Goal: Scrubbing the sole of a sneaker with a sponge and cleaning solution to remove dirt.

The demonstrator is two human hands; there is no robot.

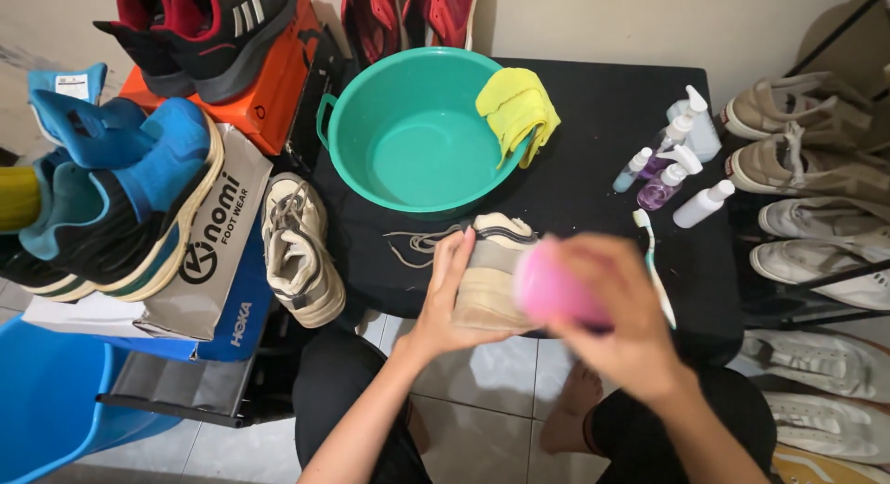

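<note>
My left hand (443, 294) grips a beige sneaker (489, 271) by its side, just over the near edge of a black table (593, 150). Loose laces (417, 243) trail from the sneaker onto the table. My right hand (626, 326) holds a pink rounded object (547, 289), blurred, pressed against the sneaker's right side. A toothbrush (652, 261) lies on the table just right of my right hand.
A teal basin (417, 132) with a yellow cloth (517, 108) over its rim sits behind the sneaker. Several small bottles (672, 164) stand at the right. Shoes on boxes (185, 169) crowd the left; pale sneakers on a rack (807, 169) line the right.
</note>
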